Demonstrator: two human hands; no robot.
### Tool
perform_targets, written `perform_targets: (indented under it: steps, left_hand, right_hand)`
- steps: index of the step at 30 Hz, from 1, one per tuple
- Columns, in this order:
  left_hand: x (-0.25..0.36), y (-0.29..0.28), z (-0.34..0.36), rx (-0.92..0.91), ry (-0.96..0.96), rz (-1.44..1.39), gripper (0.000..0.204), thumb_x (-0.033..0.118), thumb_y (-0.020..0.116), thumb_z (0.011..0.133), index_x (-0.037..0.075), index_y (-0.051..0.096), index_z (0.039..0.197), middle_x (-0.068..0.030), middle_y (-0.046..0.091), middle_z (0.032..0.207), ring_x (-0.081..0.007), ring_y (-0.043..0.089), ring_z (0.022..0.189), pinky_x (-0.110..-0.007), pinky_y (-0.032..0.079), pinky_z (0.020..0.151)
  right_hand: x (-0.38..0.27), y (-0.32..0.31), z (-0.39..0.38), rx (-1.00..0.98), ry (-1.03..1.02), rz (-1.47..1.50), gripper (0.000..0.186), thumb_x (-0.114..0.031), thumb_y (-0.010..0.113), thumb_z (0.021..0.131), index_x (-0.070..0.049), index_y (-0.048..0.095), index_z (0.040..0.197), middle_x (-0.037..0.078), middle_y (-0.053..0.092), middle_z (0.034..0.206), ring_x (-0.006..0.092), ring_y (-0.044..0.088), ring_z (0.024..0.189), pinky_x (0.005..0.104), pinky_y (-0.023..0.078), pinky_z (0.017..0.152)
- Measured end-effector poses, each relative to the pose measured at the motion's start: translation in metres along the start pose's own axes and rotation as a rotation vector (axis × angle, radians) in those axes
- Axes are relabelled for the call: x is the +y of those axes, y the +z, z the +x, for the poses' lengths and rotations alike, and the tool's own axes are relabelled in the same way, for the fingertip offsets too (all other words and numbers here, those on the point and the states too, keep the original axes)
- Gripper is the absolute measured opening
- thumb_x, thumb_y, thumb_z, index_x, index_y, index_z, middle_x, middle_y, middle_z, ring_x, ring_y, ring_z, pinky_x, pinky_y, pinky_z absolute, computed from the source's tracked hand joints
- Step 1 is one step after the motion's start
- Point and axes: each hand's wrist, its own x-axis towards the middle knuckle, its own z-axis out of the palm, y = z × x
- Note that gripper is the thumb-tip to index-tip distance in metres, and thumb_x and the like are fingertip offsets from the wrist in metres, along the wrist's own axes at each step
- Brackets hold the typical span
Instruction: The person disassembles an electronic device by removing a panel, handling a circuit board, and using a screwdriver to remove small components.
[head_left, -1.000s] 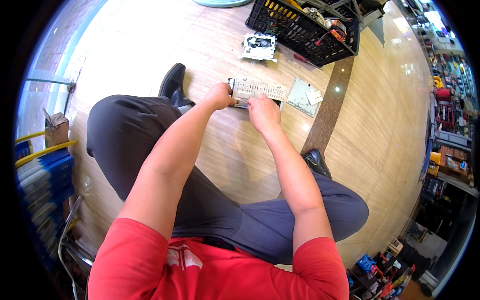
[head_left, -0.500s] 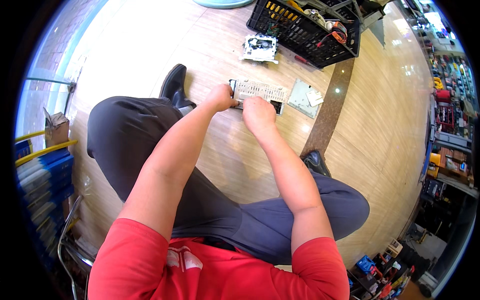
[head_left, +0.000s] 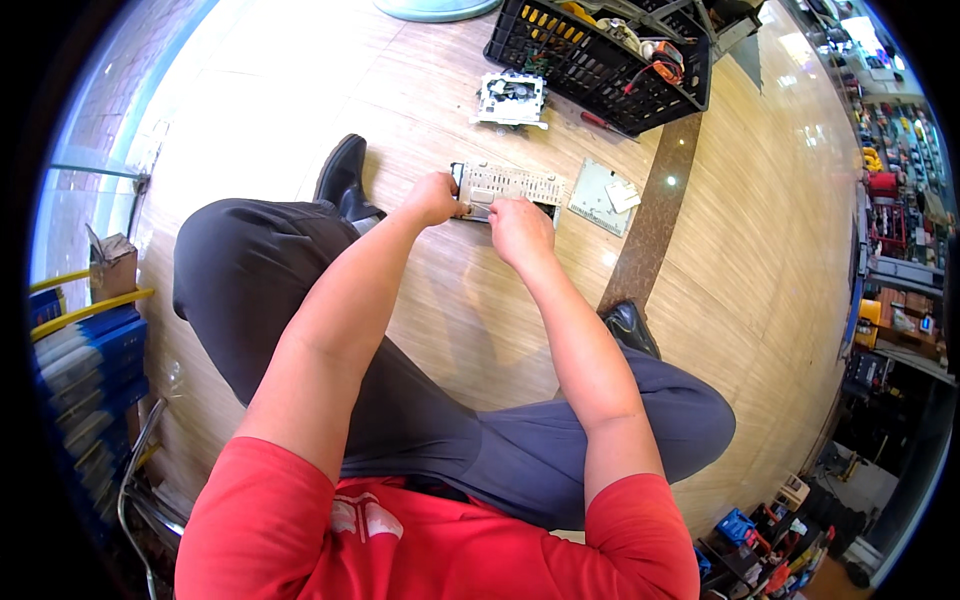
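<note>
A flat electronic unit with a pale perforated metal cover [head_left: 520,181] lies on the floor between my boots. Its left end is dark, and dark parts show under its near right corner. My left hand [head_left: 434,198] grips the unit at its left near corner, fingers closed on the edge. Over the near edge, my right hand [head_left: 522,232] is closed, fingertips pinched together close to the cover. A thin light line shows between the two hands, but what the right fingers hold is too small to make out.
Right of the unit lies a grey metal plate [head_left: 592,196] with a small white piece [head_left: 622,197] on it. Beyond are a white-framed mechanism [head_left: 511,102], a red-handled screwdriver [head_left: 596,121] and a black crate [head_left: 600,75] of tools. Blue boxes [head_left: 95,375] stand at left.
The view has shifted slightly, so the unit and floor items sit a little further left. My left hand stays on the unit's corner; my right fingertips have shifted slightly along its near edge.
</note>
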Motion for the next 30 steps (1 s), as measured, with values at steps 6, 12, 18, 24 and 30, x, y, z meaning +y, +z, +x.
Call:
perform_targets:
  steps: [6,12,18,24,30]
  left_hand:
    - [0.003,-0.003,-0.005,-0.007,-0.023,-0.006,0.043,0.026,0.084,0.064,0.001,0.072,0.097,-0.0202,0.070,0.093,-0.0323,0.068,0.087,-0.039,0.054,0.079]
    - [0.007,-0.006,-0.009,-0.005,-0.025,-0.007,0.042,0.026,0.083,0.065,0.001,0.072,0.098,-0.0200,0.070,0.093,-0.0323,0.068,0.088,-0.039,0.053,0.080]
    - [0.012,-0.009,-0.009,-0.044,-0.052,0.018,0.042,0.026,0.083,0.068,0.002,0.071,0.101,-0.0187,0.070,0.100,-0.0316,0.067,0.095,-0.038,0.053,0.084]
    - [0.009,-0.009,-0.008,-0.039,-0.034,0.022,0.042,0.026,0.083,0.067,0.002,0.071,0.100,-0.0184,0.070,0.099,-0.0321,0.068,0.093,-0.039,0.053,0.082]
    - [0.006,-0.006,-0.007,-0.018,-0.023,0.037,0.041,0.026,0.083,0.067,0.002,0.072,0.099,-0.0186,0.071,0.097,-0.0323,0.068,0.091,-0.039,0.053,0.081]
  right_hand:
    - [-0.002,0.001,0.002,-0.038,-0.017,-0.067,0.015,-0.021,0.061,0.087,-0.011,0.072,0.090,0.013,0.067,0.093,0.0295,0.064,0.094,0.0424,0.052,0.080]
    - [-0.013,-0.007,0.000,0.017,-0.093,-0.203,0.018,-0.015,0.057,0.084,-0.010,0.073,0.087,0.014,0.067,0.092,0.0301,0.065,0.091,0.0412,0.054,0.077]
    - [-0.022,-0.005,0.005,-0.022,-0.082,-0.258,0.022,-0.012,0.053,0.085,-0.007,0.074,0.087,0.017,0.068,0.097,0.0329,0.068,0.090,0.0419,0.055,0.077]
    - [-0.015,0.002,0.005,-0.152,0.110,0.086,0.021,-0.017,0.056,0.085,-0.006,0.074,0.088,0.023,0.069,0.094,0.0351,0.068,0.092,0.0453,0.054,0.079]
    - [-0.008,0.003,-0.001,-0.060,0.078,0.142,0.019,-0.019,0.059,0.084,-0.006,0.072,0.087,0.021,0.069,0.092,0.0356,0.067,0.091,0.0463,0.053,0.079]
